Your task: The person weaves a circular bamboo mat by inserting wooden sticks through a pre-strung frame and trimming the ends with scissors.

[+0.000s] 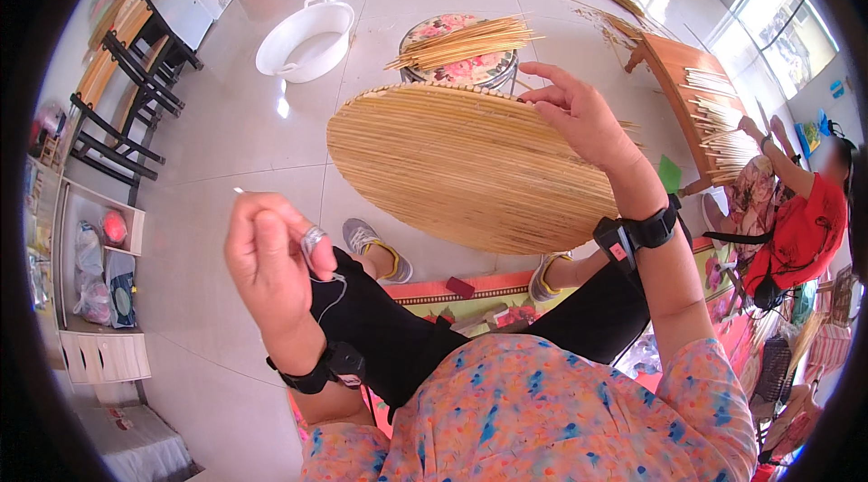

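An oval mat of straw-like stalks (pixel 470 170), bound along its far edge, is in front of my knees. My right hand (pixel 574 111) is at that far edge, thumb and some fingers closed on the rim while the index finger stretches out past it. My left hand (pixel 271 251) is raised left of the mat, apart from it, fingers pinched together. A small white tip (pixel 239 190) pokes out above these fingers; what it belongs to is hidden. A silvery band (pixel 312 238) circles one finger, and a thin pale strand (pixel 334 292) hangs below.
Beyond the mat, a bundle of stalks (pixel 466 43) lies on a flowered round stool (pixel 429 28). A white tub (pixel 306 43) stands left of it. A wooden bench (pixel 678 89) with pale stalks is at the right, where a person in red (pixel 791 229) handles them. Chairs (pixel 127 89) stand far left.
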